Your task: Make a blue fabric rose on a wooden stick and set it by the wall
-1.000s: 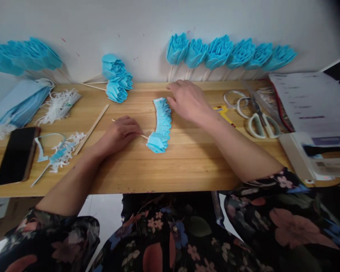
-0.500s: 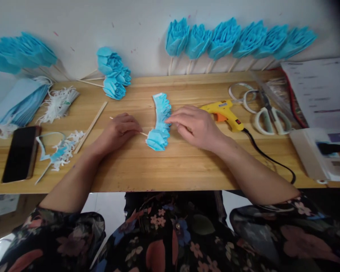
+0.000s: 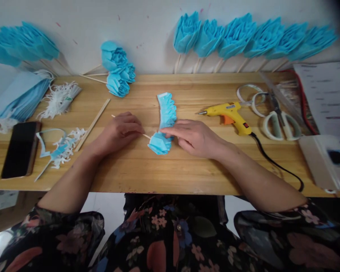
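My left hand [image 3: 123, 130] is closed around a thin wooden stick [image 3: 147, 136] lying nearly level over the table. At the stick's right end sits a rolled blue fabric flower [image 3: 159, 142]. From that roll a pleated blue strip [image 3: 167, 109], with a white patch at its far end, stretches away from me along the wood. My right hand [image 3: 194, 138] reaches in from the right, its index finger stretched out onto the strip where it meets the roll. The other fingers are curled, and what lies under them is hidden.
A yellow glue gun [image 3: 228, 115] and white-handled scissors [image 3: 280, 121] lie to the right. Finished blue flowers [image 3: 235, 36] lean on the wall. On the left are folded face masks [image 3: 19, 98], a bundle of white loops [image 3: 61, 98], loose sticks [image 3: 93, 122] and a phone [image 3: 20, 149].
My right hand has moved from the strip's right edge down and left, to where the strip joins the rolled flower. My left hand stays on the stick. The view has shifted slightly.
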A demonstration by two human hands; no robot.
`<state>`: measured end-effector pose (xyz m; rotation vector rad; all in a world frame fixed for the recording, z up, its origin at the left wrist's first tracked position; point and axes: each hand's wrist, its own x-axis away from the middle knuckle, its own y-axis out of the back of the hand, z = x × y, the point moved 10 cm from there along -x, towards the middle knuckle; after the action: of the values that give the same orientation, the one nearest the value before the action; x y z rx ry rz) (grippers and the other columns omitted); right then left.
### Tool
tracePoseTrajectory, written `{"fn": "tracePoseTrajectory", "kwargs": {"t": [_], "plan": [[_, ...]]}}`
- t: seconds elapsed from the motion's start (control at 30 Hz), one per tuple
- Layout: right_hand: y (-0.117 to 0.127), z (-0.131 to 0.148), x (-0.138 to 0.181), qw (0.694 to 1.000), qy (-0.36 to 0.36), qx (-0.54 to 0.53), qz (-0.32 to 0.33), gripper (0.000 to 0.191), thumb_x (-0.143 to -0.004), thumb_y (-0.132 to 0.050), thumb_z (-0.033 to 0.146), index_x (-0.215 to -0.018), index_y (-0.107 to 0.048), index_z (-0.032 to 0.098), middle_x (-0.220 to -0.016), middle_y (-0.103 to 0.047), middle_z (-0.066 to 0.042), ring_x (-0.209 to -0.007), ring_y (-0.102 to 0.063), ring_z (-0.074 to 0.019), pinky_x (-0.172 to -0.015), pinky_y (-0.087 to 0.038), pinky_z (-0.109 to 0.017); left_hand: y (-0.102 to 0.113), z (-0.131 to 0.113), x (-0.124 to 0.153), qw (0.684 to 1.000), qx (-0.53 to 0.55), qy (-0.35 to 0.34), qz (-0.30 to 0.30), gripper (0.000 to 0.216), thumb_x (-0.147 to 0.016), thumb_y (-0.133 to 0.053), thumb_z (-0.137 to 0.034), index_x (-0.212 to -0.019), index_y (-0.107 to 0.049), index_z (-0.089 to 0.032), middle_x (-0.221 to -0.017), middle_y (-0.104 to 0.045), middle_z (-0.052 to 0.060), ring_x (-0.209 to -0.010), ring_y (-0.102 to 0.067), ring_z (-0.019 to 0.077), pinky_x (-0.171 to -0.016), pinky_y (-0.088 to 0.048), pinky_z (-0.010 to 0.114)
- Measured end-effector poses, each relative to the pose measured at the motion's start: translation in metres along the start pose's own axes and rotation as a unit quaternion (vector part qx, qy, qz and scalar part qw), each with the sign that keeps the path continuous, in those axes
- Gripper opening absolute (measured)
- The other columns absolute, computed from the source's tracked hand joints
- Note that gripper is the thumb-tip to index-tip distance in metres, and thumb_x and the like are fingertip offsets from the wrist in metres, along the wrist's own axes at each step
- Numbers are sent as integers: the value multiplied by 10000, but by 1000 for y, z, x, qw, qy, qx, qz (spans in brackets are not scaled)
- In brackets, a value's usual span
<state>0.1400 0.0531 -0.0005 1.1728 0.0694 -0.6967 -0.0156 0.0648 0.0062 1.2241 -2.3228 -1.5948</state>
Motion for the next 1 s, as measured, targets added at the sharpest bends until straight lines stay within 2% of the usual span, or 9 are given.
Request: {"fn": "tracePoseTrajectory", "kwargs": {"t": [0.3, 0.43, 0.67, 0.87, 1.0], "plan": [[-2, -1, -1, 1000, -18, -16, 9, 603, -848, -469, 14, -1390, -613, 234, -1110, -784, -48, -1028, -698, -204, -870, -573, -354, 0, -6, 1, 1000, 15, -6, 13, 181, -1020, -576, -217, -948, -737, -174, -927, -717, 75, -862, -652, 186, -744, -508, 296], [-2, -1, -1, 1000, -17, -21, 5, 613, -849, -464, 7, -1398, -607, 240, -1081, -779, -48, -1002, -692, -199, -853, -567, -344, -3, 0, 1, 999, 21, 22, 27, 224, -1029, -558, -261, -930, -741, -177, -915, -718, 79, -858, -659, 199, -752, -509, 310], [-5, -1, -2, 1000, -13, 20, 0, 529, -899, -452, 46, -1355, -642, 236, -1059, -767, -57, -982, -669, -201, -841, -545, -343, -5, 4, 1, 998, 25, 43, 36, 242, -1034, -548, -284, -925, -737, -179, -921, -720, 78, -873, -663, 201, -776, -508, 309], [10, -1, -4, 999, 5, 45, -30, 457, -913, -432, 39, -1258, -693, 185, -1013, -769, -79, -948, -666, -215, -824, -541, -368, -5, 4, 0, 998, 31, 46, 33, 236, -1033, -550, -280, -928, -733, -174, -931, -719, 81, -877, -665, 199, -777, -509, 304], [23, -1, -3, 998, 9, 29, -60, 443, -940, -425, 62, -1266, -686, 209, -1065, -765, -77, -995, -676, -215, -867, -542, -389, -6, 6, 1, 998, 31, 42, 29, 235, -1033, -554, -294, -937, -736, -180, -930, -719, 80, -875, -665, 202, -769, -510, 314]]}}
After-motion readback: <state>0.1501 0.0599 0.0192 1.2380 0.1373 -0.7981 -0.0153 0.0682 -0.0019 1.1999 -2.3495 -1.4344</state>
